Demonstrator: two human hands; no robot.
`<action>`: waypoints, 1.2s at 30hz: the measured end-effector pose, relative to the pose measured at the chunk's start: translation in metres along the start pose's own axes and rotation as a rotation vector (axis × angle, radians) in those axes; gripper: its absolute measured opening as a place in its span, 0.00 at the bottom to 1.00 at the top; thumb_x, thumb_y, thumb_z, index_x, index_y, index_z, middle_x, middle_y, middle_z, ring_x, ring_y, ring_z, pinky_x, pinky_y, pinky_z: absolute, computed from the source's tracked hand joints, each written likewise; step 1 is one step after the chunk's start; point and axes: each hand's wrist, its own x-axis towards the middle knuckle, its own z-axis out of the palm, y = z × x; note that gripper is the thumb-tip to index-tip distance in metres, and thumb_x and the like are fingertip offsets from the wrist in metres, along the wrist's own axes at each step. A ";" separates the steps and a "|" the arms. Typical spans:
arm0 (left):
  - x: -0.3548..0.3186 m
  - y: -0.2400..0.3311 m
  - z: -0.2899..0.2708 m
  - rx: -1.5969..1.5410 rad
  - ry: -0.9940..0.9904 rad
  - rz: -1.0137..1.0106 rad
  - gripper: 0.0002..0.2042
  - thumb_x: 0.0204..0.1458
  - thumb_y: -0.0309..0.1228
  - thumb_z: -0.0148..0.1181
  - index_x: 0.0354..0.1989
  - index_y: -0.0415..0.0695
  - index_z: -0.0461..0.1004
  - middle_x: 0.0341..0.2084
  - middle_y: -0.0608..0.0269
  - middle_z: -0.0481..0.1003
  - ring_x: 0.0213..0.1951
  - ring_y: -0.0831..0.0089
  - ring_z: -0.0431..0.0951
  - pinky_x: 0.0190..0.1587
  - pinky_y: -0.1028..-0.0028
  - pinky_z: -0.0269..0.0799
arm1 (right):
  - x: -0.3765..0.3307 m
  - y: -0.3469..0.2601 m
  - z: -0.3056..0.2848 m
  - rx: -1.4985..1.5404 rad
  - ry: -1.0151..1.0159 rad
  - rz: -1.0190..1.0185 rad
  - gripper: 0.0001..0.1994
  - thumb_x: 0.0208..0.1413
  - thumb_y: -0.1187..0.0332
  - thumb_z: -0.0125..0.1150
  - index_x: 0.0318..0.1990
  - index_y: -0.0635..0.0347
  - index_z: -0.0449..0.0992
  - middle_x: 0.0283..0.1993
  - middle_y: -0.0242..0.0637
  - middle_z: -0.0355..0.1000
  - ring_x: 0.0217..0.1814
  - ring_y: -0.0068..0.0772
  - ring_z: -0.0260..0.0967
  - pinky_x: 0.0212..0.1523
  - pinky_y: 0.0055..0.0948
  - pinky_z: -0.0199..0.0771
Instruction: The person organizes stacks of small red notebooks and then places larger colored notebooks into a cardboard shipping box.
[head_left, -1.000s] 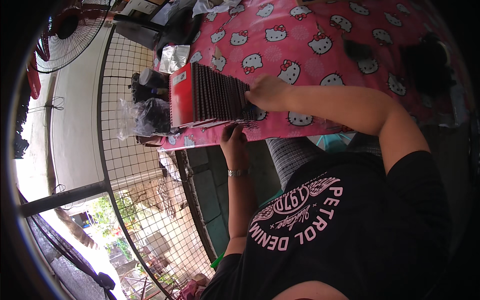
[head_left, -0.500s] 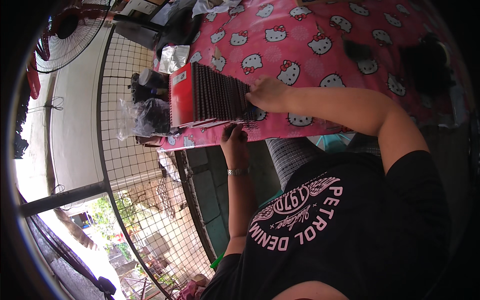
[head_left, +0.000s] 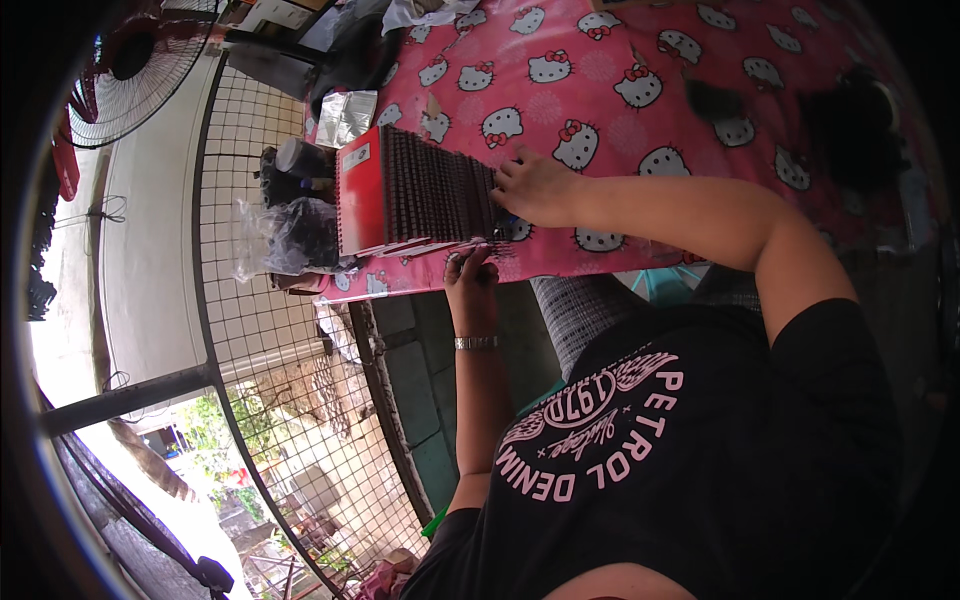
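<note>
- Pink-covered table (head_left: 600, 62), beneath the notebook row (head_left: 430, 195)
- Plastic bag (head_left: 302, 235), left of the row
- Right hand (head_left: 540, 188), loosely curled at the row's right end; cannot tell if holding anything
- Left hand (head_left: 471, 280), half-closed at the row's near edge; cannot tell either

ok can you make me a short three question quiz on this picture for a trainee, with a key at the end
1. Multiple choice. What colour is the cover facing out at the left end of the row of spiral-bound notebooks?
a) green
b) red
c) yellow

2. True or false. The person's right-hand grip is at the right end of that row.

3. Fill in the gap. The silvery wristband is worn on the person's ____ wrist.

Key: 1 b; 2 true; 3 left.
</note>
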 end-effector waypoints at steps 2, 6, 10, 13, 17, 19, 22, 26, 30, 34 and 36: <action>0.000 0.000 0.006 -0.002 -0.008 -0.031 0.07 0.49 0.18 0.62 0.32 0.42 0.70 0.22 0.70 0.70 0.20 0.82 0.66 0.21 0.80 0.59 | 0.004 -0.007 0.003 0.015 -0.091 -0.007 0.07 0.49 0.68 0.54 0.31 0.58 0.78 0.30 0.39 0.77 0.39 0.42 0.75 0.47 0.40 0.72; 0.004 -0.008 0.000 0.154 -0.038 0.054 0.07 0.50 0.18 0.61 0.33 0.41 0.71 0.22 0.69 0.70 0.20 0.81 0.67 0.21 0.81 0.60 | 0.024 -0.013 -0.004 0.163 -0.624 0.099 0.08 0.51 0.68 0.53 0.32 0.58 0.78 0.35 0.39 0.76 0.44 0.41 0.74 0.50 0.39 0.70; 0.003 -0.008 -0.002 0.067 0.003 0.033 0.07 0.50 0.17 0.60 0.33 0.42 0.71 0.22 0.70 0.70 0.20 0.82 0.66 0.21 0.81 0.59 | 0.010 -0.006 -0.007 0.217 -0.534 0.255 0.08 0.52 0.67 0.53 0.33 0.58 0.78 0.37 0.37 0.75 0.46 0.41 0.73 0.51 0.39 0.70; 0.008 -0.011 -0.009 -0.056 0.000 -0.005 0.08 0.50 0.18 0.62 0.34 0.42 0.71 0.22 0.70 0.70 0.20 0.82 0.66 0.21 0.81 0.59 | -0.002 -0.003 0.000 0.104 -0.288 0.145 0.09 0.51 0.67 0.54 0.34 0.58 0.78 0.36 0.37 0.76 0.45 0.43 0.74 0.50 0.40 0.70; 0.010 -0.016 -0.001 0.028 -0.014 0.005 0.09 0.48 0.19 0.65 0.34 0.42 0.70 0.24 0.69 0.70 0.20 0.82 0.66 0.21 0.80 0.61 | 0.006 -0.015 0.008 0.032 -0.313 0.051 0.08 0.50 0.67 0.55 0.33 0.58 0.78 0.35 0.37 0.76 0.44 0.42 0.74 0.49 0.40 0.70; 0.010 -0.019 0.002 0.199 -0.004 0.087 0.09 0.48 0.20 0.65 0.34 0.41 0.70 0.25 0.69 0.70 0.20 0.83 0.65 0.21 0.81 0.61 | 0.012 -0.019 0.008 0.088 -0.455 0.081 0.07 0.50 0.67 0.54 0.33 0.57 0.78 0.35 0.36 0.76 0.44 0.41 0.74 0.48 0.39 0.70; 0.006 -0.019 0.005 0.175 0.055 0.099 0.10 0.48 0.18 0.65 0.33 0.42 0.69 0.22 0.71 0.69 0.19 0.83 0.65 0.19 0.81 0.58 | 0.012 -0.013 0.007 0.185 -0.587 0.156 0.08 0.50 0.66 0.55 0.32 0.56 0.78 0.32 0.35 0.76 0.40 0.41 0.75 0.46 0.40 0.72; 0.005 -0.018 -0.007 0.022 0.036 0.023 0.10 0.49 0.16 0.63 0.31 0.44 0.69 0.21 0.71 0.69 0.19 0.82 0.66 0.20 0.81 0.58 | -0.010 -0.007 0.014 0.127 -0.343 0.182 0.08 0.50 0.65 0.55 0.31 0.56 0.79 0.28 0.35 0.77 0.36 0.42 0.76 0.44 0.40 0.74; 0.007 -0.019 -0.001 -0.041 -0.027 -0.032 0.11 0.50 0.16 0.63 0.29 0.46 0.69 0.20 0.73 0.69 0.19 0.83 0.65 0.22 0.82 0.58 | -0.010 -0.015 0.024 -0.029 -0.032 0.036 0.08 0.50 0.65 0.55 0.31 0.56 0.79 0.28 0.35 0.77 0.36 0.42 0.76 0.45 0.41 0.73; 0.009 -0.027 -0.002 0.075 -0.068 0.031 0.10 0.49 0.17 0.64 0.30 0.45 0.69 0.19 0.73 0.68 0.19 0.83 0.65 0.22 0.82 0.58 | 0.002 -0.022 0.024 0.077 -0.344 0.088 0.08 0.50 0.65 0.55 0.32 0.57 0.79 0.31 0.36 0.76 0.39 0.41 0.76 0.46 0.42 0.72; 0.008 -0.028 -0.003 0.109 -0.013 0.047 0.09 0.48 0.17 0.63 0.31 0.45 0.70 0.20 0.72 0.69 0.20 0.83 0.66 0.22 0.82 0.58 | 0.008 -0.021 0.018 0.158 -0.604 0.149 0.08 0.51 0.66 0.54 0.34 0.56 0.78 0.33 0.36 0.75 0.42 0.40 0.74 0.47 0.42 0.70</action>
